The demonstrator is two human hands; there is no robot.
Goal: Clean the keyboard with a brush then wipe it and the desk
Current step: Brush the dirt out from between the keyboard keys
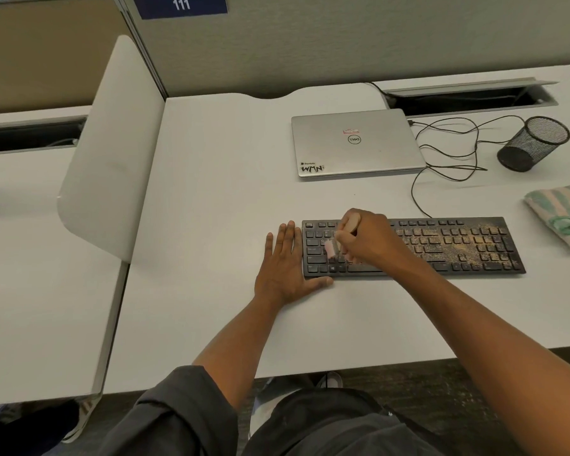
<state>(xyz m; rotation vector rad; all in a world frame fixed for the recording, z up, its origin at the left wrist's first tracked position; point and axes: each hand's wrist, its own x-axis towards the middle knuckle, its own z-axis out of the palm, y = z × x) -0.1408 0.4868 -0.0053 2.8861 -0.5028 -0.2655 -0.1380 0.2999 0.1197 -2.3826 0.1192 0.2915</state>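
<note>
so my right hand [366,238] has its grip curled around a small brush [338,241], wooden handle poking up past my knuckles and the pale bristles down on the left part of the black keyboard [441,245]. my left hand [285,268] is flat on the white table [211,192], fingers straight, gripping nothing, lying along the keyboard's left end with the thumb by its front corner. the left keys look mostly dark, but the middle and right side have tan gritty dust [454,241] all over them, thickest around the keys just left of the number pad. keyboard sits near the front middle of the table, its black cable [441,149] looping in a tangle toward the back. behind it there's a closed silver laptop [356,143] with a sticker on the near corner. off to the right a black mesh pen cup [533,143] stands upright, and nearer the right edge a striped green and cream cloth [560,212] is folded, well apart from the keyboard. a white divider panel [112,143] stands on my left side.
</note>
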